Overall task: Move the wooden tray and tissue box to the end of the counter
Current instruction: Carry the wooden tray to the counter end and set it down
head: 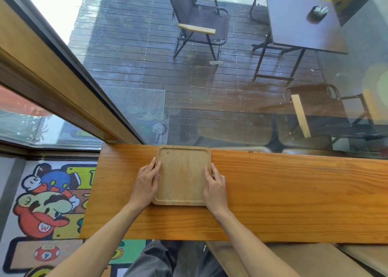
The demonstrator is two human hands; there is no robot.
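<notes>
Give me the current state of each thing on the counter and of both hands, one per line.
Square light wooden tray: empty, flat on the counter, gripped on both sides.
Long orange-brown wooden counter: holds only the tray; its left end shows.
Left hand: on the tray's left edge.
Right hand: on the tray's right edge.
Tissue box: not in view.
</notes>
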